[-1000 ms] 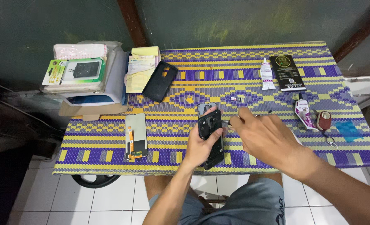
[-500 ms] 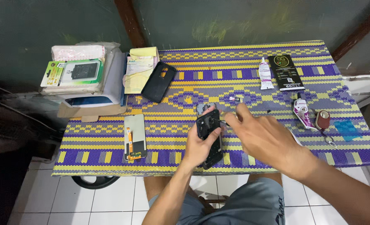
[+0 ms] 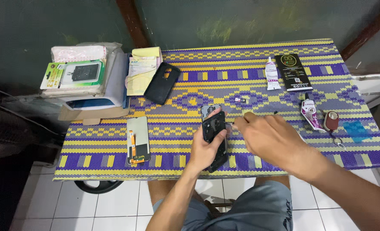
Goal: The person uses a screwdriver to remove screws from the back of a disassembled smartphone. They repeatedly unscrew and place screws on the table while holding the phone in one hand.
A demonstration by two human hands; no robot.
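Note:
My left hand (image 3: 205, 147) grips an opened black phone body (image 3: 214, 132), held tilted above the near edge of the table. My right hand (image 3: 269, 137) is closed on a thin tool whose tip (image 3: 231, 123) touches the phone's right side near its top. A loose phone screen panel with an orange flex cable (image 3: 138, 139) lies face down to the left. A black phone back cover (image 3: 161, 82) lies further back on the left.
The table wears a purple and yellow woven mat (image 3: 250, 68). A stack of boxes and packages (image 3: 85, 79) sits at the far left beside a notepad (image 3: 142, 70). A glue tube (image 3: 271, 73), a black packet (image 3: 293, 72) and small tools (image 3: 316, 113) lie at the right.
My right hand has shifted slightly left and down, bringing the tool tip against the phone body. My left hand keeps its hold on the phone.

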